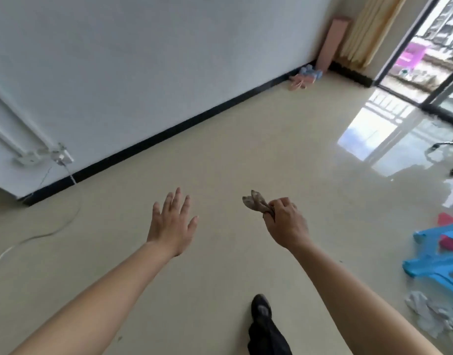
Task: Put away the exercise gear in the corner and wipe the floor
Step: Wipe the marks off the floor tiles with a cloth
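1. The left hand (172, 222) hovers over the floor (220, 155) with fingers spread, its grip open and holding nothing.
2. To its right, the right hand (286, 224) is closed on a crumpled brownish cloth (256, 204), which sticks out ahead of the knuckles.
3. The exercise gear (306, 76) lies well ahead and to the right of both grips, in the far corner by the black baseboard (169, 133); beside it a rolled pink mat (333, 43) stands upright against the wall.
4. The gear looks already stowed, so wiping is likely the step in hand: the right grip carries the cloth, and bare floor lies directly below it.
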